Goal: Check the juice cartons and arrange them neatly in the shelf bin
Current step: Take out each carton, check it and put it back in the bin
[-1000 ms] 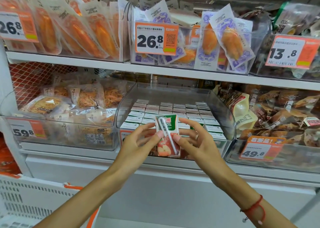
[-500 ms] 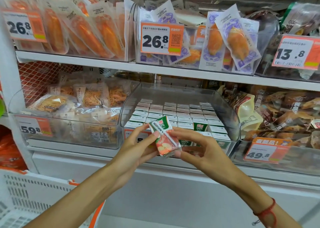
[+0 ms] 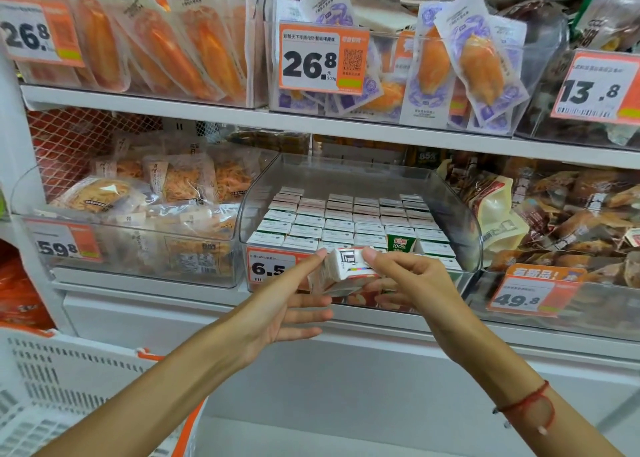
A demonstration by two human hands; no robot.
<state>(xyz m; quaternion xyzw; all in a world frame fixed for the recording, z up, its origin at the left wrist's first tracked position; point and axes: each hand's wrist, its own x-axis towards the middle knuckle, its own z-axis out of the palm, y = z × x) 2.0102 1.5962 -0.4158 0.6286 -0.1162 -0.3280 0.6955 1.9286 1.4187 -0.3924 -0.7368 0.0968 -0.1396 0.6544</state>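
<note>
Head view: white shop shelf (image 3: 221, 118) (price-tagged), clear bin (image 3: 460, 221).

Head-worn view, down at near shelf bin (image 3: 460, 214)

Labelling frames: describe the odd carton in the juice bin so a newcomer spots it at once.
Find the clear plastic shelf bin in the middle of the lower shelf, behind the orange 6.5 price tag. It holds rows of small juice cartons showing white tops. Near the front right, one green carton shows its green "100%" face.
</note>
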